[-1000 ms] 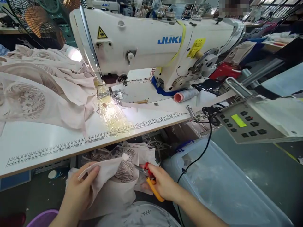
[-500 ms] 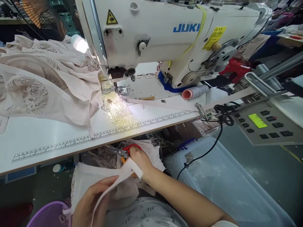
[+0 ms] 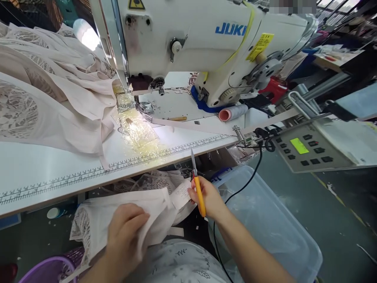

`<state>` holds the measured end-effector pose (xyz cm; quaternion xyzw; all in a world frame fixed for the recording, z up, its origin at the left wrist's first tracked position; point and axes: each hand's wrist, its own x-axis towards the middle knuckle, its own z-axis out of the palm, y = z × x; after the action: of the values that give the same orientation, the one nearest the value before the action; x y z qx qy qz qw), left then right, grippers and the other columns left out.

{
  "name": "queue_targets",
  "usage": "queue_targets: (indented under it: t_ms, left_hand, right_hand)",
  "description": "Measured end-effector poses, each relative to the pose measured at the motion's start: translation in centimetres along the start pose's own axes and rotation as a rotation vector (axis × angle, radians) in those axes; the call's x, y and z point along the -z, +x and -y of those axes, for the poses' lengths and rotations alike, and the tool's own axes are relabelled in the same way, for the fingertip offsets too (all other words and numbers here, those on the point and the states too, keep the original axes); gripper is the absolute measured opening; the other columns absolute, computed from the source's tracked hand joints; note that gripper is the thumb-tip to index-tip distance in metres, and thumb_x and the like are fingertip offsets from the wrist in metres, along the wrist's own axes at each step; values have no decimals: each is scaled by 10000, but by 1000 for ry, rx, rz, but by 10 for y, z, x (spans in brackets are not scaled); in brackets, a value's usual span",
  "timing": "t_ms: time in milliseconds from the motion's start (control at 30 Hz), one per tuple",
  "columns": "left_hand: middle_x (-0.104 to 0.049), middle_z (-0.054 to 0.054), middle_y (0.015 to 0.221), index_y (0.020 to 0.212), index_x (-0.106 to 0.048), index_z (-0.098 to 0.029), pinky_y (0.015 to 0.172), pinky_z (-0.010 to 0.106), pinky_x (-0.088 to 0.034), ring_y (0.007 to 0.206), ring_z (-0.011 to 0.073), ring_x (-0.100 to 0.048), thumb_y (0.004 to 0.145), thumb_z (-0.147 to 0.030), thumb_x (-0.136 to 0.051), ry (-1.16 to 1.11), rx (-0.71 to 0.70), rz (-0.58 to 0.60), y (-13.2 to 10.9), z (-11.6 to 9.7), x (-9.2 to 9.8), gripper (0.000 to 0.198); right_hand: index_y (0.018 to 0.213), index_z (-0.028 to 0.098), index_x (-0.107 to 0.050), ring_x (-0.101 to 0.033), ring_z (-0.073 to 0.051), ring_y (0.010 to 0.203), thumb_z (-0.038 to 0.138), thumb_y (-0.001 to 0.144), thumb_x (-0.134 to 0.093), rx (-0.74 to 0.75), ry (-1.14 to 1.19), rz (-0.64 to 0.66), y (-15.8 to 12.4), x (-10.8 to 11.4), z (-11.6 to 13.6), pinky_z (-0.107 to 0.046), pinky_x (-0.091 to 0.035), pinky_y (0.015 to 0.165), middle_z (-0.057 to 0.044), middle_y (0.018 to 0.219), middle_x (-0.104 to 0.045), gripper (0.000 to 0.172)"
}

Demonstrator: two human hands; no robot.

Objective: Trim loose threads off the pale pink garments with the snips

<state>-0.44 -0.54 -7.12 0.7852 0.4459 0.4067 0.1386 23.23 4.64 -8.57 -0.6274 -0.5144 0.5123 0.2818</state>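
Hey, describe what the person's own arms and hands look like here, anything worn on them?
Both are bare. The left hand shows no glove, ring or watch, and its wrist is uncovered down to the picture's edge. The right hand is also ungloved, with a bare forearm running to the lower edge and no sleeve, bracelet or watch in view. The fingers carry no visible rings. Nails are too small to judge.

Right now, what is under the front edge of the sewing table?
Under the sewing table lies a heap of lace scraps, beside a clear plastic bin with a black cable hanging over it. Anything deeper is hidden by the tabletop.
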Motion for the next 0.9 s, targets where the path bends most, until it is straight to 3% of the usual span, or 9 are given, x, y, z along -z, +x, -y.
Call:
queue_targets:
  t_ms: [100,167,433,633,833,900]
  left_hand:
    - [-595,62,782,874,-556,-203,590,320,-476,704,201,-551,739,-38,-451,2,-47,124,-7,3,-30,237]
    - [-616,65,763,839,-575,-189,590,307,-491,699,194,-567,740,-28,-417,-25,-57,193,-18,4,-40,247]
    - [-646,123,1060,1088,-564,-134,854,380,-496,999,246,-569,788,-97,-473,103,-197,412,-37,9,-32,315]
    - [-683,101,998,1054,-583,-166,806,310,-525,945,199,-618,790,-19,-409,83,-119,268,-36,17,-32,349]
    - [-712,77,859,931,-630,-204,692,273,-547,783,186,-672,818,-109,-423,-31,26,255,-27,19,-27,254]
    - [-699,59,766,852,-619,-193,623,240,-542,694,170,-665,844,-146,-405,-45,141,252,-16,13,-22,219]
  right_hand:
    - [658,222,-384,-452,-103,444,240,615,-592,-39,48,-69,0,2,-11,-232,-379,428,76,545,-417,213]
    - [665,220,-394,-452,-100,433,266,601,-605,-74,112,-74,1,2,-17,-238,-395,421,77,559,-418,225]
    - [677,221,-382,-487,-93,437,322,607,-636,-144,350,-44,7,-4,-20,-251,-457,467,82,561,-454,282]
    - [671,218,-397,-516,-99,445,339,600,-679,-127,379,-24,6,3,-15,-253,-468,473,81,556,-470,315]
    - [685,224,-402,-578,-144,507,409,623,-674,-106,329,7,6,12,-9,-280,-487,489,61,594,-495,335]
    - [682,221,-423,-574,-158,510,379,631,-685,-84,232,-12,5,17,-7,-283,-467,476,43,606,-523,310]
